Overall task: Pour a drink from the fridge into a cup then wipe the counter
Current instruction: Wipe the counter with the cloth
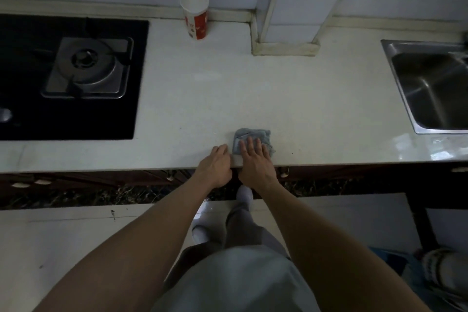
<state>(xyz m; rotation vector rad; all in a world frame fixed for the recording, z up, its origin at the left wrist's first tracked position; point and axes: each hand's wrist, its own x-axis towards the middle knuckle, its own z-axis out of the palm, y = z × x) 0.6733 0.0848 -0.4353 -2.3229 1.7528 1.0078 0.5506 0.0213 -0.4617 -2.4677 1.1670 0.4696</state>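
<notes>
While the right hand (255,162) is laid flat on the blue-grey cloth (264,135), its fingers are stretched out straight and nothing is gripped by them. The cloth is seen bunched up on the white counter (202,99). It is close to the front edge, about halfway between the black stove (38,119) and the shiny metal sink (430,88).

The left hand (216,163) is rested on the counter's front edge, just beside the cloth's left side. Its fingers are bent only a little, and nothing is held in them. Whether the cloth is touched by those fingertips cannot be told.

A red and white paper cup (196,18) is stood upright at the back of the counter, next to the wall and well apart from both hands. What is inside the cup cannot be seen.

The stove is set into the counter on the left, and one metal burner (88,66) is seen on it. The sink is set in on the right. A white tiled post (286,7) is found at the back, between the cup and the sink.
</notes>
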